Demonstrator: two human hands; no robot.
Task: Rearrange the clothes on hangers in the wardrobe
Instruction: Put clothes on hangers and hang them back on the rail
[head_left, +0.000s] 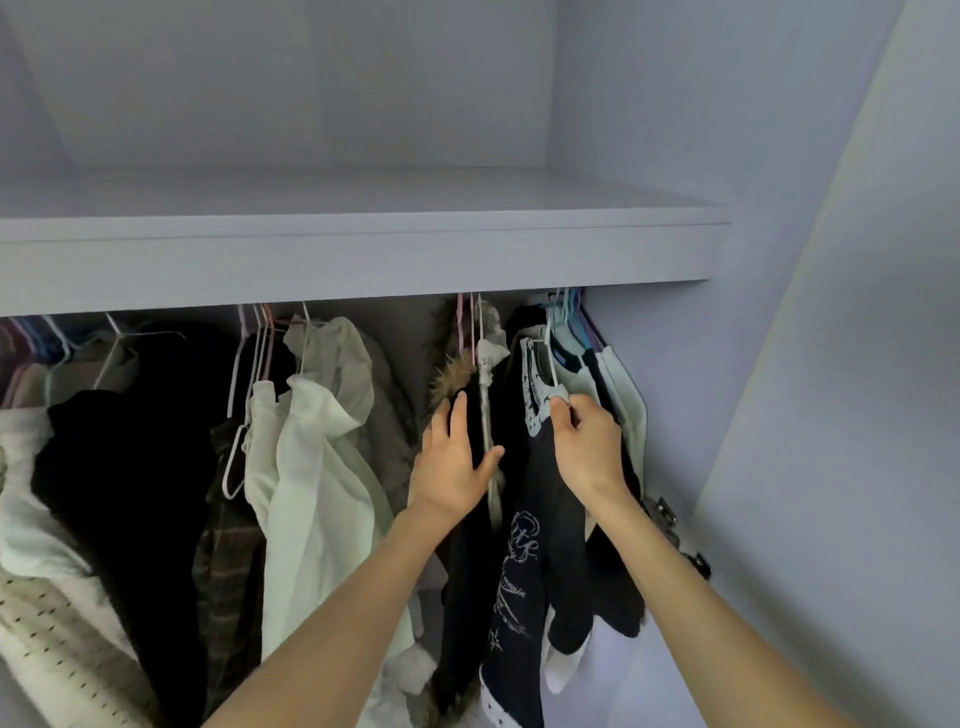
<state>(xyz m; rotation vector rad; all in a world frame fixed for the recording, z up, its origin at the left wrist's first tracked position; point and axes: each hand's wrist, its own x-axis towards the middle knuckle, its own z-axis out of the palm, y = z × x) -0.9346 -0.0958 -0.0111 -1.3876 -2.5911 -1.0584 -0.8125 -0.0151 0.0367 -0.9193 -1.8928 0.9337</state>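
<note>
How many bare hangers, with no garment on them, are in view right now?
1: a white wire hanger dangling low between the plaid garment and the white shirt. Others may be hidden among the clothes.

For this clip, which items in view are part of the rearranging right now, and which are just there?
In play:
- left hand gripping the black fur-trimmed coat
- right hand pinching the collar of the navy printed top

Just there:
- white hooded jacket
- plaid shirt
- empty white hanger
- shelf
- door hinge

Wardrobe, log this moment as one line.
left hand: grips dark fur-trimmed coat | right hand: pinches navy printed top at collar | both garments hanging
</note>
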